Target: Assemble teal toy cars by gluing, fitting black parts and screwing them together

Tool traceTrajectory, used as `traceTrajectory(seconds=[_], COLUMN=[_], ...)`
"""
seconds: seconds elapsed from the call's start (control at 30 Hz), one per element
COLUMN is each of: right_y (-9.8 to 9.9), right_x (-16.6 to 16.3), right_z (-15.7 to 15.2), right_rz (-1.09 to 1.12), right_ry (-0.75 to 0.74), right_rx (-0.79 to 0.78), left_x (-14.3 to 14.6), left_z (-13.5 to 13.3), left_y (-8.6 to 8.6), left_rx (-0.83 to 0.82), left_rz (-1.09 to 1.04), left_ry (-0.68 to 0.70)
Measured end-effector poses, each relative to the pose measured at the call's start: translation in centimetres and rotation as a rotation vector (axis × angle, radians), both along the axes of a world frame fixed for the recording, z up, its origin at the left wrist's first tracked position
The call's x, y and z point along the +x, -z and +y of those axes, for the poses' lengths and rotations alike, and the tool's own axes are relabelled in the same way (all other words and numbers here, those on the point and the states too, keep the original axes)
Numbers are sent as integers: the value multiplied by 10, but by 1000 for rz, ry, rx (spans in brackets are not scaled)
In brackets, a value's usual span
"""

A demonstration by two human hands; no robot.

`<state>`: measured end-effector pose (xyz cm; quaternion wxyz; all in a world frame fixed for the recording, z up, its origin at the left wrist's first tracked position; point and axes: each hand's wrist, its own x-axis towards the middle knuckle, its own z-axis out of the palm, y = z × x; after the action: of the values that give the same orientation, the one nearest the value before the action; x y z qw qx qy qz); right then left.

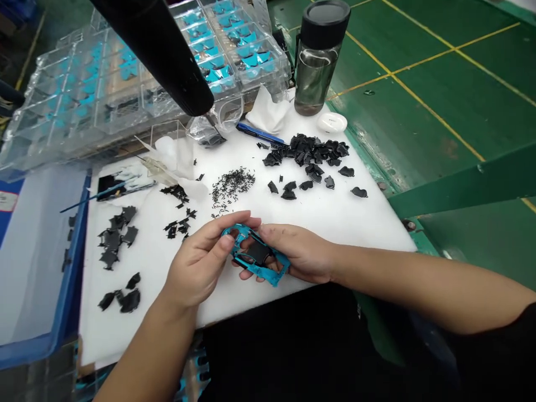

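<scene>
Between my two hands is a blue plastic car body shell (274, 274) with a black piece set in its middle, held just over the front of the white foam sheet (335, 218). My left hand (205, 251) grips its left end between thumb and fingers. At the upper right side my right hand (299, 251) closes on it, thumb on top and fingertips showing underneath. Just beyond the hands lie a heap of tiny black pins (232, 187) and small black clips (178, 226). A pile of black moulded parts (314, 151) sits farther back.
An electric screwdriver (167, 56) hangs over the back left. Clear compartment trays (87, 106) with blue parts stand behind. A water bottle (320, 61), a white oval dish (332, 121) and a blue cutter knife (262, 134) are at the back. Left stands a blue bin (69, 296).
</scene>
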<state>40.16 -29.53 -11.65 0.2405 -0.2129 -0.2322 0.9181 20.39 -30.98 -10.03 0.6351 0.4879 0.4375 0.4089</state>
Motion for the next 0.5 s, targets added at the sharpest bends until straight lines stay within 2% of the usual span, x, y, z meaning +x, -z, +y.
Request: traceTrajectory(seconds=[0.2,0.33,0.5], right_y=[-3,-3,-3], right_x=[5,7,7], right_z=[2,2,2], right_rz=[-16,-99,-195], right_ry=[16,-12,-18], right_rx=[95,267,404], left_x=[-12,-14,-15], left_z=[0,-2,-4], left_y=[6,8,8], left_rx=[60,101,116], left_rz=[67,112,119], left_ry=[-101,-101,-72])
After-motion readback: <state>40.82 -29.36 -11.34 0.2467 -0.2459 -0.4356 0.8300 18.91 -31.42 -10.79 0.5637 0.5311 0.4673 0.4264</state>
